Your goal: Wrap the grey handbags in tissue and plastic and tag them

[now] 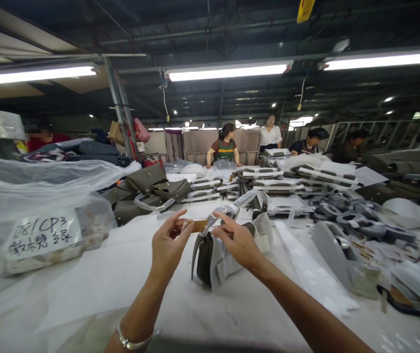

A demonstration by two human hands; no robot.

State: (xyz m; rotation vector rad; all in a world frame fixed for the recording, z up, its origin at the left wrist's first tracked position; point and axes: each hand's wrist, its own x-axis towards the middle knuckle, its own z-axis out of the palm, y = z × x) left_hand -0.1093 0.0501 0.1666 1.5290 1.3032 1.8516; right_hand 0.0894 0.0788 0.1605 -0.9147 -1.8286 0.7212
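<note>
A dark olive handbag, partly covered by white wrapping paper, stands upright on the table in front of me. My left hand pinches a small tan tag between thumb and fingers, beside the bag's top left edge. My right hand is over the top of the bag, its thumb and fingers closed on the wrapped strap near the tag. What exactly lies between the right fingertips is partly hidden. The strap, in pale wrapping, loops up behind the hands.
Unwrapped olive bags lie at the back left, stacked wrapped bags at the back. A labelled plastic sack is on the left; a grey tape dispenser and strap coils on the right. Several people are beyond the table.
</note>
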